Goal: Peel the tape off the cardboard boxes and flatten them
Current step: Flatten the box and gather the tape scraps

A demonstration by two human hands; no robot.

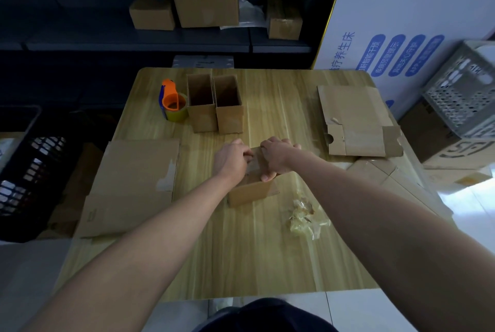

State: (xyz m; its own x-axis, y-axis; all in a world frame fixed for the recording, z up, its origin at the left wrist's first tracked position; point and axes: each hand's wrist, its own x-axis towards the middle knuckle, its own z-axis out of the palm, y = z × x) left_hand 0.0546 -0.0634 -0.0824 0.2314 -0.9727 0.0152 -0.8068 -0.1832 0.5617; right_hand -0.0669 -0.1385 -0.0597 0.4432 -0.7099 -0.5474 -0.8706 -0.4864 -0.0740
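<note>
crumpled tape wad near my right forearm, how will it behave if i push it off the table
The crumpled tape wad looks like thin, clear film loosely bunched, so it is probably very light and squashy. Being peeled tape, it is likely tacky, so it may cling to skin or the table rather than slide.

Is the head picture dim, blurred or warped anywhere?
Head view: table well lit, shelf behind dim; wide angle bows the table's edges; left hand, right hand and box slightly soft; floor at right glares.
</note>
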